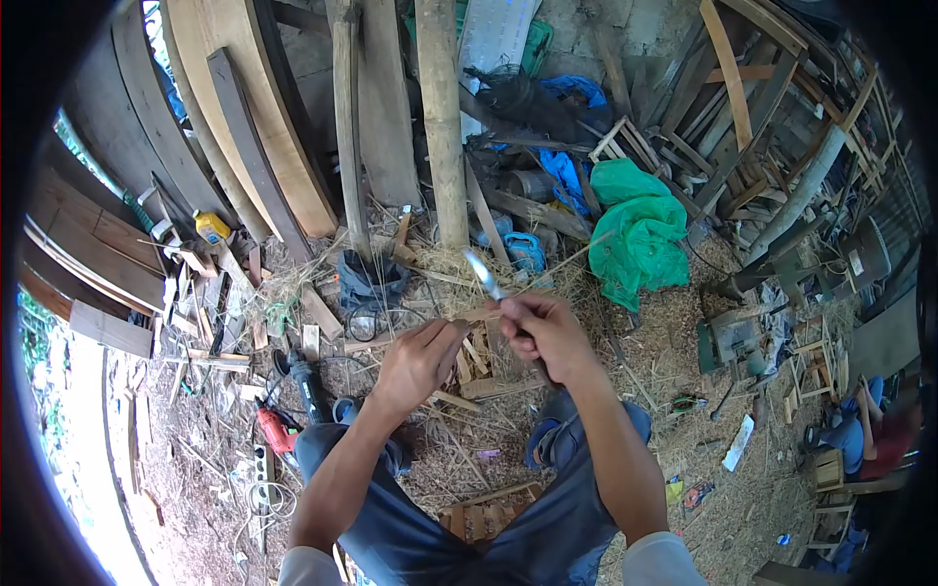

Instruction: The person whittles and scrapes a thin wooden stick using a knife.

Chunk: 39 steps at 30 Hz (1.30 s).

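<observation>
In the middle of the head view, my right hand [549,337] is closed around the handle of a knife-like tool, its shiny blade [482,271] pointing up and to the left. To its left, my left hand [422,361] has its fingers pressed together near one end of a thin wooden strip [479,314]. The strip runs from the left fingertips toward the right hand. Whether the left fingers grip it is hard to make out. Both hands are above my knees, a short way apart.
An angle grinder [311,391] and a red power tool [277,430] lie by my left leg. A power strip [264,479] is below them. Green plastic sheeting [640,234] is at upper right. Boards [256,117] lean behind. Another person [865,430] sits at far right.
</observation>
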Motion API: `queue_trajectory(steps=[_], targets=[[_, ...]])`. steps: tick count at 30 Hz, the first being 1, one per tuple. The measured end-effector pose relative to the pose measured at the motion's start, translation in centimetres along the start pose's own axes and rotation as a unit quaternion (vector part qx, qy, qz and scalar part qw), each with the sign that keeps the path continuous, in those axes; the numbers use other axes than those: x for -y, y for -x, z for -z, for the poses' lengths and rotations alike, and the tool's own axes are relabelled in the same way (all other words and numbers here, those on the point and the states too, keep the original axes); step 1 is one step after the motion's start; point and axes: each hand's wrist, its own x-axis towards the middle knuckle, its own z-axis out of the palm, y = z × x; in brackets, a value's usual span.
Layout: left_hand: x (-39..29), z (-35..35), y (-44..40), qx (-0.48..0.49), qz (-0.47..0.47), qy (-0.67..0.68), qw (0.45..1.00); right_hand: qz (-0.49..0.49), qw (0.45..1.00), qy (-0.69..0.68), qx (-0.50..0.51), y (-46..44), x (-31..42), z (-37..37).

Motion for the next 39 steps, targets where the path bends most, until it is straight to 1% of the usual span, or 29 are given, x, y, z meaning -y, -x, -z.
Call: queue_trajectory(steps=[1,2,3,5,7,9,11,12,14,16,17,19,21,23,26,27,29,30,31,33,34,38,39], targets=[[0.0,0.2,0.0,0.016,0.002,-0.005,1.000,0.003,1.000,-0.004,-0.011,0.0,0.4,0.7],[0.3,0.5,0.4,0.017,0.003,-0.004,1.000,0.011,0.998,-0.001,-0.058,0.2,1.1,1.3],[0.9,0.9,0.8,0.007,0.003,0.000,1.000,0.010,0.998,-0.001,-0.058,0.3,1.9,2.7],[1.0,1.2,1.0,-0.002,-0.002,0.003,1.000,0.073,0.992,-0.058,-0.089,0.5,3.2,5.3],[0.8,1.4,1.1,0.005,0.029,-0.002,1.000,0.071,0.992,-0.054,-0.091,0.7,2.9,5.2],[0.6,0.5,0.6,-0.001,0.016,-0.002,1.000,0.066,0.992,-0.048,-0.096,1.2,2.4,4.6],[0.3,-0.2,0.2,-0.003,0.000,-0.004,1.000,0.013,1.000,-0.004,-0.027,0.9,1.3,1.8],[0.3,-0.5,0.1,0.002,-0.002,-0.018,1.000,0.013,1.000,-0.007,-0.027,0.6,0.5,0.9],[0.2,-0.5,0.1,0.010,-0.008,-0.033,0.999,-0.003,0.999,0.005,0.048,0.1,-0.7,-0.1],[0.1,-0.4,0.2,0.006,0.012,0.011,1.000,-0.012,0.999,0.006,0.035,0.1,-0.2,0.1],[0.0,-0.2,0.2,0.007,0.012,0.012,1.000,-0.023,0.999,0.012,0.021,0.2,0.2,0.4],[-0.4,0.5,0.1,0.010,0.023,0.027,0.999,-0.012,0.999,0.000,0.030,0.4,1.2,1.5],[0.3,0.3,0.6,0.005,0.026,0.038,0.999,-0.011,1.000,0.013,-0.025,0.6,1.8,2.6],[0.6,0.3,0.9,0.002,0.029,0.046,0.999,0.001,0.999,0.019,-0.028,0.6,1.9,3.9],[0.6,0.2,1.0,-0.003,0.050,0.068,0.996,0.035,0.997,-0.005,-0.063,0.9,2.0,4.5],[0.7,-0.2,0.9,-0.006,0.039,0.066,0.997,0.034,0.997,-0.001,-0.062,1.0,1.9,4.0],[0.5,-0.7,0.7,-0.012,0.031,0.063,0.997,0.051,0.998,0.029,-0.006,1.4,1.4,2.3],[-0.1,-0.8,0.5,-0.005,0.045,0.071,0.997,0.035,0.996,0.079,-0.018,1.4,1.1,1.3],[-0.5,-0.7,0.4,0.004,0.058,0.078,0.995,0.033,0.996,0.079,-0.016,1.2,0.9,1.1],[-0.5,-0.2,0.3,0.002,0.062,0.091,0.994,-0.009,0.998,0.060,0.018,0.7,0.7,1.2],[-0.5,-0.1,0.3,-0.004,0.066,0.105,0.992,0.012,0.998,0.067,-0.016,0.9,1.4,1.1],[0.2,0.1,0.5,0.009,0.051,0.111,0.992,-0.004,0.998,0.069,-0.006,1.0,2.0,2.9],[0.3,0.2,0.6,0.009,0.053,0.110,0.993,-0.011,0.998,0.065,-0.024,1.0,2.0,3.1]])
